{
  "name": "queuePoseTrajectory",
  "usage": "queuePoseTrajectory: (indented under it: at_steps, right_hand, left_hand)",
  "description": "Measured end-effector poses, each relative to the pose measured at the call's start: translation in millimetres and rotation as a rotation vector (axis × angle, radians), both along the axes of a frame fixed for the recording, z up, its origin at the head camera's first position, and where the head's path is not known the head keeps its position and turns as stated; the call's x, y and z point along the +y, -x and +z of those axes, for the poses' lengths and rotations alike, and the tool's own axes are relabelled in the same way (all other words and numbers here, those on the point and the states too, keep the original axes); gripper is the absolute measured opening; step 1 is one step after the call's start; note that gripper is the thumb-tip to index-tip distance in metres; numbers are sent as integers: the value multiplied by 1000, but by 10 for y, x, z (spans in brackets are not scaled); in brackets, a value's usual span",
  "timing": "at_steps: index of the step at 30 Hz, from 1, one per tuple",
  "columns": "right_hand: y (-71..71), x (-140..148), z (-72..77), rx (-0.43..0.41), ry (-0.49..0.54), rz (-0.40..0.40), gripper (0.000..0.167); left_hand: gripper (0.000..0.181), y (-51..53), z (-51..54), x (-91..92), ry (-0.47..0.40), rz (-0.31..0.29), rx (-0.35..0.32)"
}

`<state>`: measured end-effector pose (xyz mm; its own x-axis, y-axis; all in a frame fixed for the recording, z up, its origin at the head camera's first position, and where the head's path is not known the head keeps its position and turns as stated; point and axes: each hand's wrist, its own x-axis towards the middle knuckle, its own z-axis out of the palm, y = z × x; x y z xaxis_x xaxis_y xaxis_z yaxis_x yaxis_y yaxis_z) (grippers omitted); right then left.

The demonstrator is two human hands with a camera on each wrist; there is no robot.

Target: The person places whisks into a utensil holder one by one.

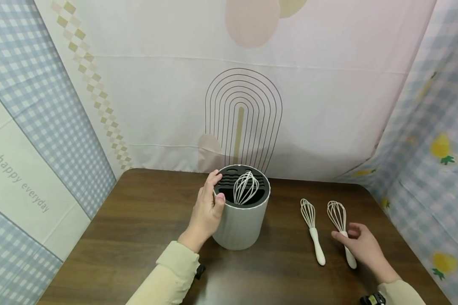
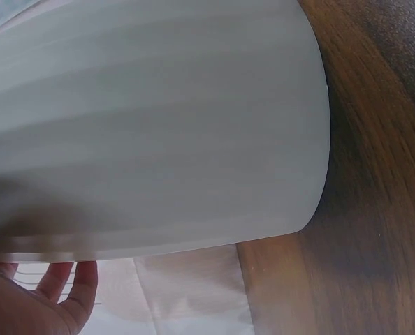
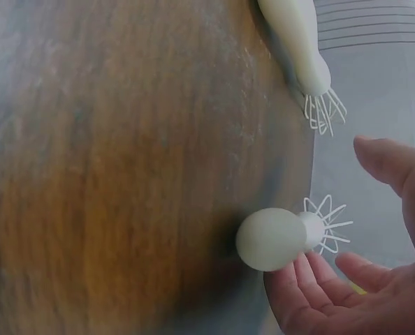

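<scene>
Left grip (image 1: 205, 212): fingers (image 1: 210, 183) extended, thumb (image 1: 219, 202) apart; right grip (image 1: 360, 244): fingers (image 3: 300, 292) slightly bent, thumb (image 3: 386, 160) spread.

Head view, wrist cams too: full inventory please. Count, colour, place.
Utensil holder: 1, pale grey, upright on the table
Slotted insert: 1, black, in the holder's top
Whisk in the holder: 1, white, wires up
Whisks on the table: 2, white, right of the holder; left one, right one
Table: 1, brown wood-grain, underneath
Arch-print cloth: 1, whitish, behind the table
Gingham cloth: blue and white, at left and right; exact count unclear
Wrist devices: 2, black, left and right
Sleeves: 2, cream, left and right
Left hand: 1, bare, against the holder's left side
Right hand: 1, bare, at the right whisk's handle
</scene>
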<state>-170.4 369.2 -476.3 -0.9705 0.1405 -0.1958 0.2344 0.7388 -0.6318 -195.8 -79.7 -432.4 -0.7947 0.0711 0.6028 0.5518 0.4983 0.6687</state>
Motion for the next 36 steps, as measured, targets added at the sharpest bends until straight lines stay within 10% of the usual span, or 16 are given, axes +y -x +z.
queuePoseTrajectory:
  at_steps: [14, 26, 36]
  right_hand:
    - [2, 46, -81, 10, 60, -3, 57]
    - [-8, 15, -19, 24, 66, -24, 52]
    - [-58, -329, 352, 324, 66, -9, 51]
  left_hand:
    - [65, 22, -17, 11, 4, 0, -4]
    - [63, 17, -28, -2, -1, 2, 10]
    - [67, 23, -36, 1, -2, 5, 14]
